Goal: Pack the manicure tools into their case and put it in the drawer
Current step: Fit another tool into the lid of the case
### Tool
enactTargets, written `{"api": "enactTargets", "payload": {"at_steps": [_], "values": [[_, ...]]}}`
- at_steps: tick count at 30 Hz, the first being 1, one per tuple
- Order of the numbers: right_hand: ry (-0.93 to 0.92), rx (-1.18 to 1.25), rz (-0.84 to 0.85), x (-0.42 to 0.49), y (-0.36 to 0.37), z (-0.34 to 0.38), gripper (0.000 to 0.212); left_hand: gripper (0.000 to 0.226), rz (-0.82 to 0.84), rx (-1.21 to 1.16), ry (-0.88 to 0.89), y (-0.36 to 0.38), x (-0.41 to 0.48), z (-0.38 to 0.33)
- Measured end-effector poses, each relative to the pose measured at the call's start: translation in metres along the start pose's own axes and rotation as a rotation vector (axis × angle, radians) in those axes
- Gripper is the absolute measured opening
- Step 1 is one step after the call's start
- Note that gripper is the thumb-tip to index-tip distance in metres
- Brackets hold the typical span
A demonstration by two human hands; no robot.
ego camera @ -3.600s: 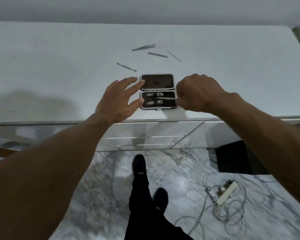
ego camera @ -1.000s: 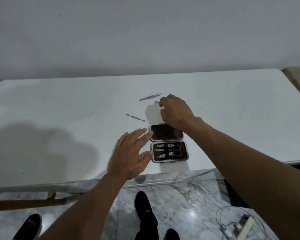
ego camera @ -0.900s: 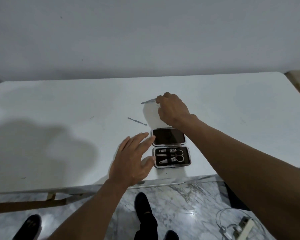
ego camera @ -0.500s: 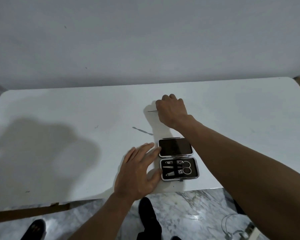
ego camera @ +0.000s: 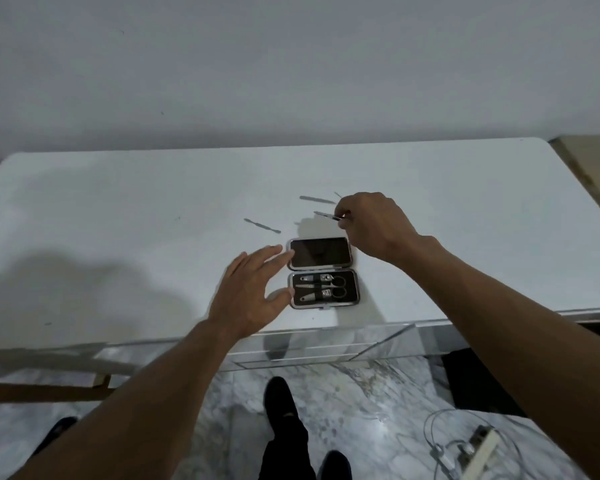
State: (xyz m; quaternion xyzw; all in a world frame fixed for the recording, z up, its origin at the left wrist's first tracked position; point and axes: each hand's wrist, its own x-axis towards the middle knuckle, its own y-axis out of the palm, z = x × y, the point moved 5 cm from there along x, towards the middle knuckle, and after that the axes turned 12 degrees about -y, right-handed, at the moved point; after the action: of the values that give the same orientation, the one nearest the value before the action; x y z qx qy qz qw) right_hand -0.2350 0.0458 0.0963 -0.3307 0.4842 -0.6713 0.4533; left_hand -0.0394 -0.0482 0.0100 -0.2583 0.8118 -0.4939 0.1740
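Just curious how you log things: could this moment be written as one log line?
right hand: pinches thin tool | left hand: open, at case edge | case: open, scissors, clippers inside | table: other tools loose

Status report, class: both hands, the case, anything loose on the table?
Left hand open, fingertips at the case edge. Right hand pinch grip on thin tool. Case open, scissors and clippers seated. Loose beyond: near tool, far tool.

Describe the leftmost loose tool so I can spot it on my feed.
On the white table, find the open black case near the front edge. Beyond its far-left corner lies a thin grey tool, slanted. It lies alone, while the other tools cluster by the right hand.
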Motion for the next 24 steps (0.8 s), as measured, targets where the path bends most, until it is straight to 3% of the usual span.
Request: {"api": "enactTargets", "payload": {"at_steps": [9, 24], "values": [[-0.005, 0.013, 0.070, -0.060, 0.022, -0.010, 0.012, 0.064, -0.044, 0.050, 0.027, 0.002, 0.000, 0.000], [-0.002, -0.066, 0.069, -0.052, 0.026, -0.016, 0.014, 0.061, -0.044, 0.004, 0.001, 0.001, 0.003, 0.005]]}}
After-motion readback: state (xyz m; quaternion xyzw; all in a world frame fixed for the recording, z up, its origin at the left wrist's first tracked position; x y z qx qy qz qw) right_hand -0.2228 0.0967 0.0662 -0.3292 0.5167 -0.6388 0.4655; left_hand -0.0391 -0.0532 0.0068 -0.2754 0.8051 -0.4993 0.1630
